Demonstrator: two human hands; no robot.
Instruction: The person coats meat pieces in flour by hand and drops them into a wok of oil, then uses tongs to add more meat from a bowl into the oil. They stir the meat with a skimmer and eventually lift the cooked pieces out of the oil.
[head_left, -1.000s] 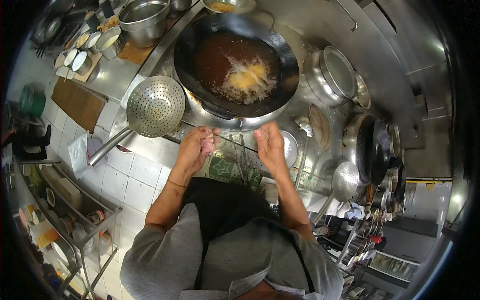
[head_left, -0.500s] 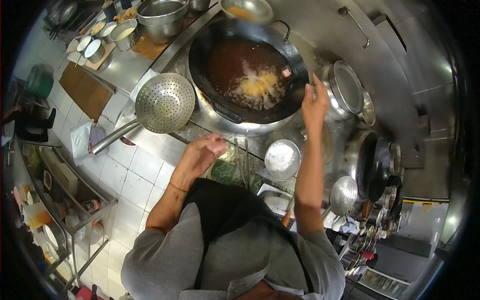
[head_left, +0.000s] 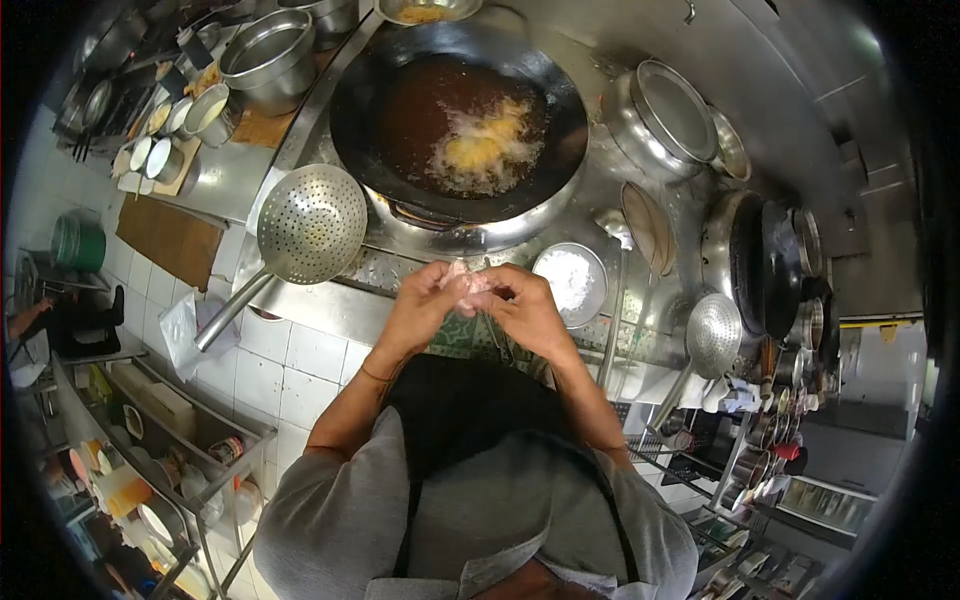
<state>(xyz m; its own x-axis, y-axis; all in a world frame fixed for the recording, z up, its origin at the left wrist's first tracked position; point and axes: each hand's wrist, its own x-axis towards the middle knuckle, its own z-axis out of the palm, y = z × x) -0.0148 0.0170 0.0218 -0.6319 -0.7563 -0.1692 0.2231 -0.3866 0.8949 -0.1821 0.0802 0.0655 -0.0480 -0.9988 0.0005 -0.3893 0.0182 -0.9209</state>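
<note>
My left hand (head_left: 421, 306) and my right hand (head_left: 524, 308) meet in front of my apron. Both pinch a lump of pale pink raw meat (head_left: 461, 279). Beyond them, a black wok (head_left: 560, 120) of dark oil sits on the stove. Yellow pieces (head_left: 482, 145) bubble in that oil. A small metal bowl of white powder (head_left: 572, 280) stands just right of my right hand. To the left of the wok lies a large perforated strainer (head_left: 312, 222), its handle toward the floor side.
On the right are a second perforated ladle (head_left: 714, 335), a mesh skimmer (head_left: 650, 228) and stacked metal bowls (head_left: 672, 112). Metal pots (head_left: 268, 65) and small containers occupy the left counter. A metal shelf rack (head_left: 235, 470) stands at lower left; a person's arm (head_left: 30, 318) shows at far left.
My right hand has come back from the wok's right rim to join my left hand at the meat. The pink piece seen over the wok's right side no longer shows there.
</note>
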